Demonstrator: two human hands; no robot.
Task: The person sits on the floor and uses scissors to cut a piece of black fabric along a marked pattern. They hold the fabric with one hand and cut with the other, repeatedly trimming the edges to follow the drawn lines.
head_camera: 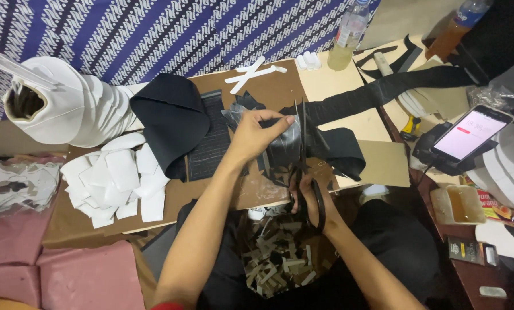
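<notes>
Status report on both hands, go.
Left hand pinches dark sheet piece. Right hand grips black scissors, blades up at sheet. Offcuts piled below; nothing obstructing.

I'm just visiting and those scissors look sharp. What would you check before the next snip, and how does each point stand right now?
1. Right hand in the scissors' handles: ok.
2. Blades open and pointing away from the body: ok.
3. Left hand has a grip on the dark piece: ok.
4. Left fingertips clear of the blades: cannot tell, they sit close.
5. Cut line on the piece: cannot tell.
6. Scrap pile in the lap below to catch offcuts: ok.
</notes>
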